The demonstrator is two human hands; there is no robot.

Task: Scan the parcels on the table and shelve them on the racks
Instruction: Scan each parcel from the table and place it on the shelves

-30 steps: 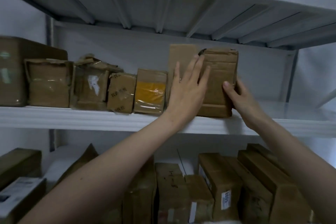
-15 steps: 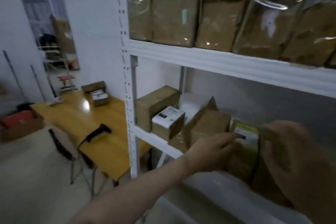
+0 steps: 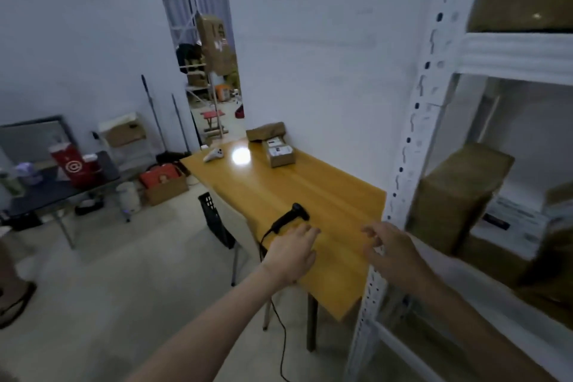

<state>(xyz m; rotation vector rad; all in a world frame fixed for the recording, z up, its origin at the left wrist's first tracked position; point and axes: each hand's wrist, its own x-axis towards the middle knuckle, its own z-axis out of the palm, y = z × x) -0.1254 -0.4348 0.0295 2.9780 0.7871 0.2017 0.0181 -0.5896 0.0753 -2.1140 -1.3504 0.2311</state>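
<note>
A yellow wooden table (image 3: 328, 195) stands against the wall beside the white rack (image 3: 412, 133). At its far end lie a brown wrapped parcel (image 3: 266, 131) and two small labelled boxes (image 3: 280, 153). A black corded scanner (image 3: 290, 217) lies near the table's front. My left hand (image 3: 293, 253) hovers just in front of the scanner, fingers apart, holding nothing. My right hand (image 3: 392, 250) is empty and open near the rack's upright. Brown parcels (image 3: 455, 195) sit on the rack's shelves at the right.
A white controller-like object (image 3: 214, 154) lies on the table's far left corner. A black chair (image 3: 217, 220) stands by the table. A low dark table (image 3: 59, 186) with a red bag, a carton (image 3: 164, 186) on the floor and an open doorway (image 3: 210, 77) lie to the left.
Both hands have left the parcel set on the upper shelf. My view has swung left and down from the rack to the table, and both hands now reach over the table's front, empty.
</note>
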